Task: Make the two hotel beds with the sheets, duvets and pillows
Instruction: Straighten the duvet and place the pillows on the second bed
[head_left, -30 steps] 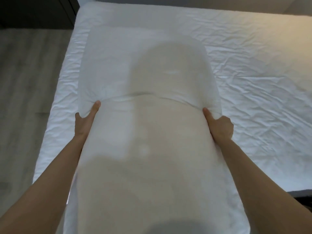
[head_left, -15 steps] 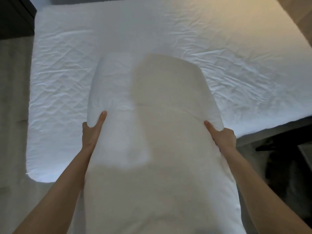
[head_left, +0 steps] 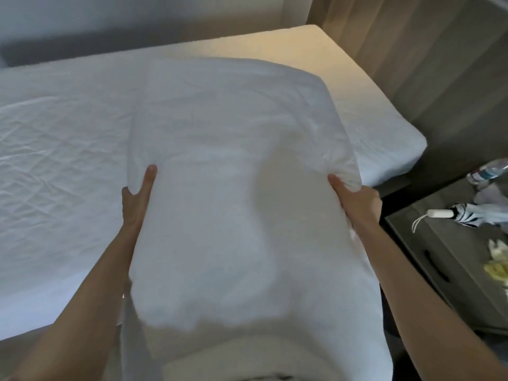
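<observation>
Since a second ago the pillow point(head_left: 233, 188) has swung to the right, and it now hangs over the corner of the bed point(head_left: 55, 160) beside the nightstand point(head_left: 439, 257), where an umbrella point(head_left: 467, 214) and a bottle point(head_left: 492, 170) lie. In the head view, the left hand point(head_left: 136, 200) grasps the pillow's left edge, thumb on top. The right hand point(head_left: 354, 199) clasps the right edge the same way. The sheet is on, though wrinkled. No duvet shows, the pillow is not yet laid, and the second bed is out of view, so I judge much is left.
</observation>
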The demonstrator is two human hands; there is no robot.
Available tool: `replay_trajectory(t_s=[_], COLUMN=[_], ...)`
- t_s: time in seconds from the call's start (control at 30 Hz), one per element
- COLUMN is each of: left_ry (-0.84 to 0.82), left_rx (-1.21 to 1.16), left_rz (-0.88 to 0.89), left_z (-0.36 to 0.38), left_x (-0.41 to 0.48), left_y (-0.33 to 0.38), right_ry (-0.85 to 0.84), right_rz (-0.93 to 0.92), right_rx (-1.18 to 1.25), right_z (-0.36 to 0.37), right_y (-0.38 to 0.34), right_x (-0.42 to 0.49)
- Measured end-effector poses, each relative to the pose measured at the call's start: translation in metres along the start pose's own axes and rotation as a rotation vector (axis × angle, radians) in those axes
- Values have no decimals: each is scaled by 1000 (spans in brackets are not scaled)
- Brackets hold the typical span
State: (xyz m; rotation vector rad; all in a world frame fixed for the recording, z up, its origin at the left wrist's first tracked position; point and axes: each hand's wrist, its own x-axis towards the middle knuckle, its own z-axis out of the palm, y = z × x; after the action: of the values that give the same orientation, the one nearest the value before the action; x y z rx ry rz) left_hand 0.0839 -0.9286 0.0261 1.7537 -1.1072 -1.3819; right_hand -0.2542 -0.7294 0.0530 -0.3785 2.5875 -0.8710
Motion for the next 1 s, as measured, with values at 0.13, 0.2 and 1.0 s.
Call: replay_trajectory(t_s=[0.13,0.2,1.0], left_ry=[-24,-38,-34], left_rx=[-37,-87,-58], left_rz=[-23,-41,7], left_z=[72,106,519], left_x=[-20,-21,76], left_y=[25,31,213], right_ry=[67,93,284], right_rz=[-22,-23,-14], right_rx=[41,70,247], right_z=[-53,-71,-186], right_y=[1,2,-63], right_x=[52,79,492])
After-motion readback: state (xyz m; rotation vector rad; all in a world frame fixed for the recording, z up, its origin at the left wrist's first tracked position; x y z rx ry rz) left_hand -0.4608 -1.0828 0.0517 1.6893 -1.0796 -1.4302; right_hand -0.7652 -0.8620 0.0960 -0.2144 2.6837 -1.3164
